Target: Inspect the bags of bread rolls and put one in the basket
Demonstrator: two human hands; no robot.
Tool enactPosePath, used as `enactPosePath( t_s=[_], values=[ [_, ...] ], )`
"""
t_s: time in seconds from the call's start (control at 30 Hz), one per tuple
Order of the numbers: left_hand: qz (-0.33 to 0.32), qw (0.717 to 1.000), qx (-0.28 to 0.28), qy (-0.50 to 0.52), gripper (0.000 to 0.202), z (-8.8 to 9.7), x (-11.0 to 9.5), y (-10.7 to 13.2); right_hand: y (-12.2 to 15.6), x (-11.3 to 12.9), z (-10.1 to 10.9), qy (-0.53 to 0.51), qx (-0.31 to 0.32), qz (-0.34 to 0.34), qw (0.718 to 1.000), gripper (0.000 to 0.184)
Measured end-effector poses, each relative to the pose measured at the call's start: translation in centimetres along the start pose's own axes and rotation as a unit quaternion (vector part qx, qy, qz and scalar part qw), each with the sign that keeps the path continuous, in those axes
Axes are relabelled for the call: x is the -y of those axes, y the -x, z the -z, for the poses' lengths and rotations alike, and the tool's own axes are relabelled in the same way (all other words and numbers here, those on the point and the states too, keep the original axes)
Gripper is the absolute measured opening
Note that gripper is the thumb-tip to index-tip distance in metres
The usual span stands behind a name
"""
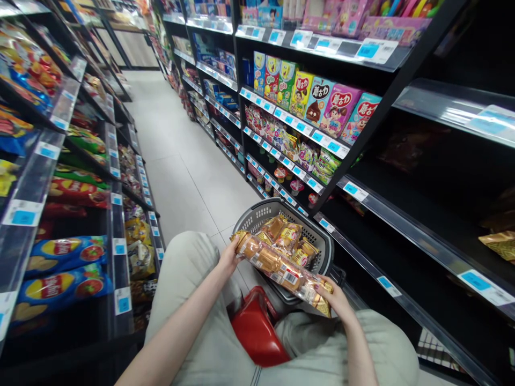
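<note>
L hand (229, 258) & R hand (337, 297): fingers pinch opp. ends of long clear-plastic brown-bread pkg (273, 262), axis slanting over grey plastic basket (253, 220).

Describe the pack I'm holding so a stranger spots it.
Find the grey basket beside the shelves. Over its near side, left hand and right hand hold the long, clear-wrapped pack, far longer than the gold packets inside the basket.

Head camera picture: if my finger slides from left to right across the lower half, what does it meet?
Blue chip bags → left hand → long snack packet held between the hands → right hand → gold packet on the right-hand shelf.
</note>
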State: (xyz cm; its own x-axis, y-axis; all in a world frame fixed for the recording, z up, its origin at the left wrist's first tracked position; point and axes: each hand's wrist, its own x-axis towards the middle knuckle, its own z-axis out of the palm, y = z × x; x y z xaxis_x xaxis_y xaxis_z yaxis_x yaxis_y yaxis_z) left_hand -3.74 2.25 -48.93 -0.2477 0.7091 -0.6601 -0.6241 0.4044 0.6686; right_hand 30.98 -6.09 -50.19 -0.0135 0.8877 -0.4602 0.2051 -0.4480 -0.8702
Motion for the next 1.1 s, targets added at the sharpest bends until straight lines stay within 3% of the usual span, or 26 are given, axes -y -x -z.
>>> enactPosePath(
  t_s=[0.3,0.53,1.1],
  values=[
    [-0.006,1.000,0.017,-0.010,0.015,-0.08,-0.02,-0.12,-0.48,-0.67,0.19,0.024,-0.053,0.004,0.998,0.067],
    [-0.006,1.000,0.002,-0.018,0.015,-0.14,-0.03,0.17,-0.46,-0.96,0.21,0.014,-0.036,-0.004,0.999,0.073],
    [-0.010,1.000,-0.011,-0.016,0.016,-0.13,-0.05,-0.04,-0.14,-0.51,0.19,0.014,-0.021,-0.002,1.000,0.069]
  ],
)
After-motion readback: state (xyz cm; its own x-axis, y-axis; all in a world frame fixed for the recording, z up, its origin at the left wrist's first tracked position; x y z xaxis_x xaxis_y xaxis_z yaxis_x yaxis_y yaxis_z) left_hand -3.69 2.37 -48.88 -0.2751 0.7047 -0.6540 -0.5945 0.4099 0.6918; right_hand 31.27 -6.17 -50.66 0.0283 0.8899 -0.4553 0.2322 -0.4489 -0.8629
